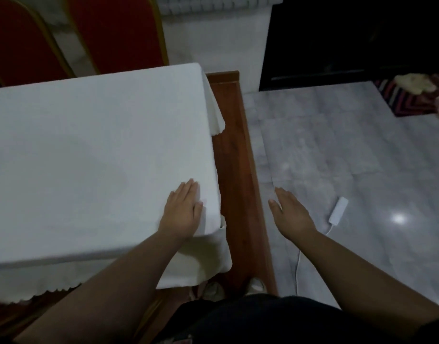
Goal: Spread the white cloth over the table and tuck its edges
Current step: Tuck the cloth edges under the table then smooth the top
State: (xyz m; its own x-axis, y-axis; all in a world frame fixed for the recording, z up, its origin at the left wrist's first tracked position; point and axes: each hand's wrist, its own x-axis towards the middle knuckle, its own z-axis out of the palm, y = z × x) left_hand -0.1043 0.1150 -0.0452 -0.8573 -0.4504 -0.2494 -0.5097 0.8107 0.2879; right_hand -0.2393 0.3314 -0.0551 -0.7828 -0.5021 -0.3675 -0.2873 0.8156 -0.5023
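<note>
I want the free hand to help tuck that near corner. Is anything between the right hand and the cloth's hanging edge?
Nothing visible. The right hand hovers open over the floor, and only an open gap above the wooden ledge separates it from the white cloth.

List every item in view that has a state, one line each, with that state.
white cloth: spread flat over the table top, edges hanging down the near and right sides
left hand: open, palm flat on the cloth by the near right corner
right hand: open, empty, held off the table above the floor
power strip: lying on the floor, cable attached
red chairs: upright behind the table
</note>
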